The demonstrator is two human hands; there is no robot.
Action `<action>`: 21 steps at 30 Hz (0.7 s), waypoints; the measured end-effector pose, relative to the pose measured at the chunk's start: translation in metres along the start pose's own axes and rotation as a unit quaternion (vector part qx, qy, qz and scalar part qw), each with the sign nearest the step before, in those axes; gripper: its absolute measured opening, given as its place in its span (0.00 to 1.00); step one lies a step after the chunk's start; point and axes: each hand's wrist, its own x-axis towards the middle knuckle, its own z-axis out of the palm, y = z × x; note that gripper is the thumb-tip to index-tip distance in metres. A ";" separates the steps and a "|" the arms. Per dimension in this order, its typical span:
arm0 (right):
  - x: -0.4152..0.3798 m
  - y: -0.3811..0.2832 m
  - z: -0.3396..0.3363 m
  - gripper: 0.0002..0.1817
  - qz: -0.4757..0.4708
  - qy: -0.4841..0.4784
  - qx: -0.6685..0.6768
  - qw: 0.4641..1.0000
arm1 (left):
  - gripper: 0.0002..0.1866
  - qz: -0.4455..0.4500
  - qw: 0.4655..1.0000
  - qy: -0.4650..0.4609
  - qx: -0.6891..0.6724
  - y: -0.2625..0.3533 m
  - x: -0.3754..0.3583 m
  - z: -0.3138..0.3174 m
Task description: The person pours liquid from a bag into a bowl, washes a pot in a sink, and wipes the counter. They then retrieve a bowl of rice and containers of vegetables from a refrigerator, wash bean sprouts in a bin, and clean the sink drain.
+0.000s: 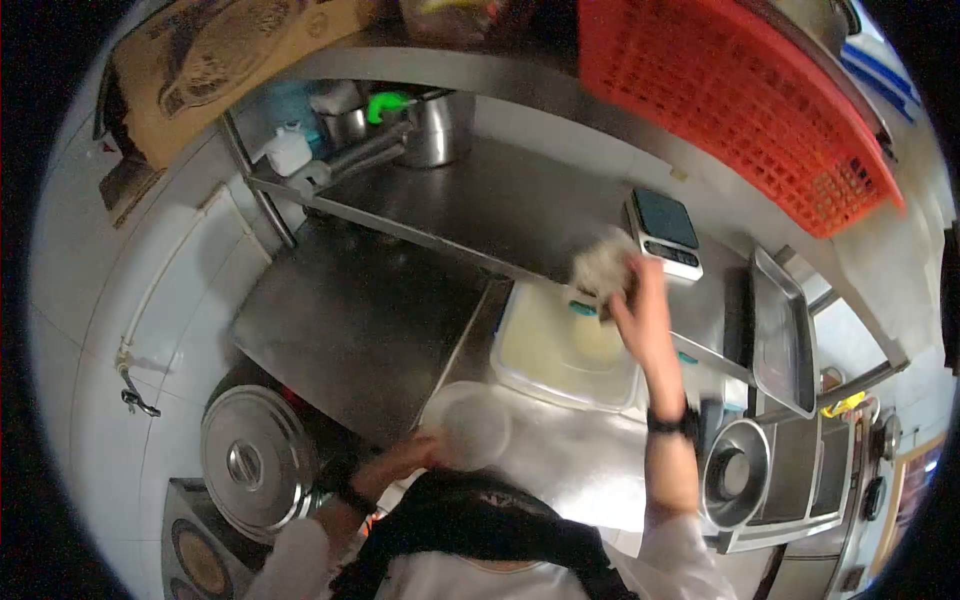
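Observation:
My right hand (640,305) is closed on a pale, greyish-white bundle (602,265), too blurred to name. It is raised over the back edge of a translucent plastic tub (525,368), which looks pale yellow inside and has teal clips. Lower and to the left, my left hand (418,455) grips the rim of a round, translucent plastic bowl (474,425) in front of my body. Some of its fingers are hidden by the bowl and by blur. Just behind the right hand, a digital kitchen scale (668,232) stands on the raised steel shelf.
A red plastic basket (730,110) overhangs the upper right. On the shelf (500,200) stand a steel pot (438,130) and a white bottle (289,150). A lidded steel pot (250,460) is at lower left. A metal tray (783,330) leans at right, above a steel bowl (738,475).

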 end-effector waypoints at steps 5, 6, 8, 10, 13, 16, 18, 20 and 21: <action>0.096 -0.005 0.146 0.19 0.024 -0.230 -0.240 0.943 | 0.19 0.118 0.957 0.147 0.219 -0.022 -0.052 -0.033; 0.104 0.013 0.194 0.18 -0.073 -0.228 -0.302 0.923 | 0.19 0.149 0.921 0.176 0.313 -0.015 -0.069 -0.027; 0.119 0.025 0.226 0.17 -0.172 -0.221 -0.362 0.889 | 0.19 0.207 0.816 0.229 0.488 -0.009 -0.085 -0.021; 0.139 0.014 0.219 0.17 -0.139 -0.255 -0.097 0.952 | 0.19 0.172 0.843 0.187 0.475 -0.016 -0.076 -0.027; 0.180 0.152 0.225 0.16 0.063 -0.181 -0.068 0.979 | 0.20 0.197 0.810 0.158 0.529 -0.064 -0.053 -0.055; 0.167 0.167 0.161 0.15 0.188 -0.187 -0.320 0.910 | 0.18 0.229 0.740 0.172 0.608 -0.057 -0.055 -0.044; 0.151 0.166 0.147 0.15 0.211 -0.196 -0.380 0.879 | 0.18 0.064 0.973 0.211 -0.070 -0.041 -0.058 -0.027; 0.130 0.137 0.144 0.14 0.176 -0.205 -0.394 0.878 | 0.18 0.049 0.963 0.223 -0.141 -0.007 -0.064 -0.018; 0.115 0.105 0.137 0.14 0.137 -0.210 -0.380 0.890 | 0.18 0.066 0.963 0.219 -0.143 -0.003 -0.068 -0.018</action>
